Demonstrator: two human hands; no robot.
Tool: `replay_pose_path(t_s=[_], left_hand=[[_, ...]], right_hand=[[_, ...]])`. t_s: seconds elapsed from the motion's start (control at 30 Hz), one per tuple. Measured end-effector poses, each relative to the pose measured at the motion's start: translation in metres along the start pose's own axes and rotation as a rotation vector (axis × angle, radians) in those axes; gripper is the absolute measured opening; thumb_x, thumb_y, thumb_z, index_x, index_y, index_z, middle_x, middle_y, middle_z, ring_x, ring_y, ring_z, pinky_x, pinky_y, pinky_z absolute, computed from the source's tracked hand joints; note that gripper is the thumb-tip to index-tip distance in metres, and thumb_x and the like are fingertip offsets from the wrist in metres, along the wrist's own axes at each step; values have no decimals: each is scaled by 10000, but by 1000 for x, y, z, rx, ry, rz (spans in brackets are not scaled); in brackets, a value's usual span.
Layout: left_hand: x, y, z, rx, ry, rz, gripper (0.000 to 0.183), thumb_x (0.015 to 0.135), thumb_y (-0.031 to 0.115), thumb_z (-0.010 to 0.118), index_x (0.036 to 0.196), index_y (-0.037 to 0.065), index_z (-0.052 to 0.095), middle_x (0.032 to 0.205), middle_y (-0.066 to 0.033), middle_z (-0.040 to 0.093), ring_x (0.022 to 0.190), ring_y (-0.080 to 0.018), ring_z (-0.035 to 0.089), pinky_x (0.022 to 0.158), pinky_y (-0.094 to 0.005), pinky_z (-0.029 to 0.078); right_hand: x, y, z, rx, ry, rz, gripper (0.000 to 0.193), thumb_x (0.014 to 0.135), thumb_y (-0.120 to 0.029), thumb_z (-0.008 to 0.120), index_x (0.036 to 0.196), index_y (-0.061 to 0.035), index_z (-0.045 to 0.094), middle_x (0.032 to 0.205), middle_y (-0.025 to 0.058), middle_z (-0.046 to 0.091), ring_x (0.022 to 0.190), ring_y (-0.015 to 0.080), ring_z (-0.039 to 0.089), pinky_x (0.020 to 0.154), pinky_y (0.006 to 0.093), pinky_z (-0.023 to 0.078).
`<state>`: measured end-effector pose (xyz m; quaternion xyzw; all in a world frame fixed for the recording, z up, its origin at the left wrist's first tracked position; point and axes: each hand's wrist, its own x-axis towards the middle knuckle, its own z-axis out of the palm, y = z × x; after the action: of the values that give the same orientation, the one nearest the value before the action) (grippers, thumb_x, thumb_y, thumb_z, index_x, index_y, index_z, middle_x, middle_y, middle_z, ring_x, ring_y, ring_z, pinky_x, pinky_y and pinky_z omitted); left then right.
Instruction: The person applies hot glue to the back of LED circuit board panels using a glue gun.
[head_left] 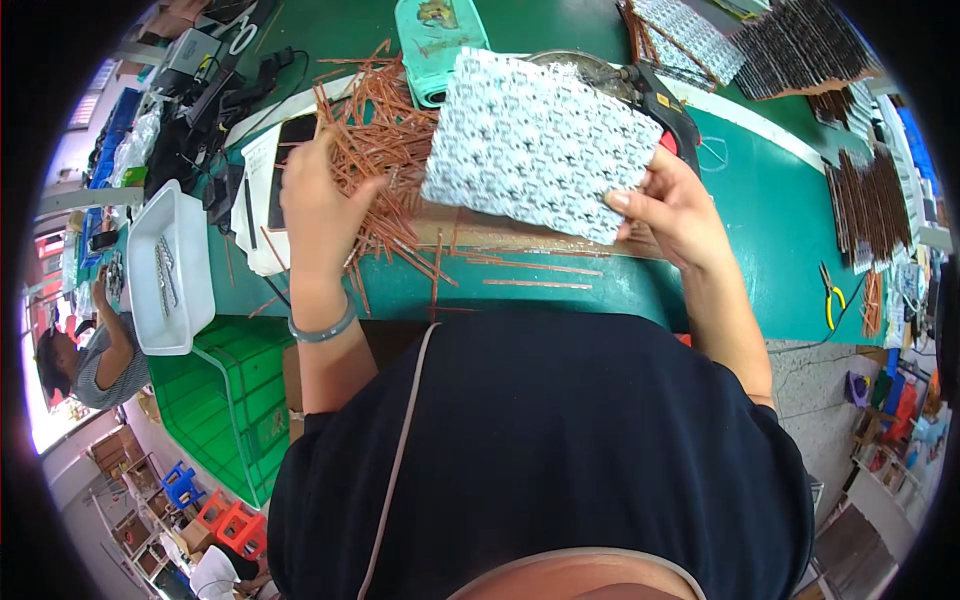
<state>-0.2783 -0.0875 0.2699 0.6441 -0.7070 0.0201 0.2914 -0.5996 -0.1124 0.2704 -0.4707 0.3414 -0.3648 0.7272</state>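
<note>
My right hand (675, 210) grips the right edge of a pale silvery panel (540, 145), its thumb on top. The panel is rectangular, has a repeating pattern of small shapes, and is raised and tilted over the workbench. My left hand (325, 205) is at the left side of a tangled heap of thin reddish-brown strips (385, 130), thumb spread away from the fingers. Its fingertips reach the heap's edge, and no held piece shows. Several loose strips (540, 268) lie on the bench in front of the panel.
A turquoise plastic container (425, 40) stands behind the heap. Stacked dark-edged panels (800, 50) and a row of brown pieces (868, 205) sit at the right. Yellow-handled pliers (829, 298) lie near the front edge. At left are a white tray (195, 240) and a green crate (215, 400).
</note>
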Motion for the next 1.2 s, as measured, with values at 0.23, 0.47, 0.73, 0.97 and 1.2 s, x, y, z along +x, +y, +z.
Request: replay_pose_path(t_s=[0.23,0.47,0.73,0.97,1.2], left_hand=[[-2,56,-10,-1149,-170,-269,272,878,97,522,1114,-36,535,856,-64,610,710,-85,549,652,-218,456],[-6,61,-4,-1373,-260,-369,239,871,65,525,1079,-51,546,716,-37,597,482,-39,491,404,-150,354],[-8,67,-3,-1515,-223,-395,258,870,41,513,1099,-76,514,885,-103,620,659,-85,586,464,-169,452],[-9,62,2,-1525,-251,-386,258,866,37,519,1096,-79,519,946,-112,618,749,-110,593,577,-194,474],[-8,54,9,-1615,-259,-383,268,868,33,512,1112,-79,513,1064,-135,586,959,-164,559,848,-280,428]], right_hand=[[-6,-8,2,-72,-61,17,331,771,-4,622,1080,11,504,817,55,628,573,51,557,499,178,469],[-6,1,-14,-17,-11,-23,257,816,-92,589,1042,19,542,766,31,605,566,40,537,496,169,443],[-7,10,-21,119,8,-81,189,833,-152,581,961,-13,573,684,-50,499,578,9,421,476,156,321],[-10,1,-17,110,-44,-63,240,833,-127,576,1026,15,563,809,5,595,603,12,461,506,156,366],[-11,-2,-7,175,-61,-155,290,835,-124,575,1080,27,538,885,77,635,644,50,574,480,148,411]])
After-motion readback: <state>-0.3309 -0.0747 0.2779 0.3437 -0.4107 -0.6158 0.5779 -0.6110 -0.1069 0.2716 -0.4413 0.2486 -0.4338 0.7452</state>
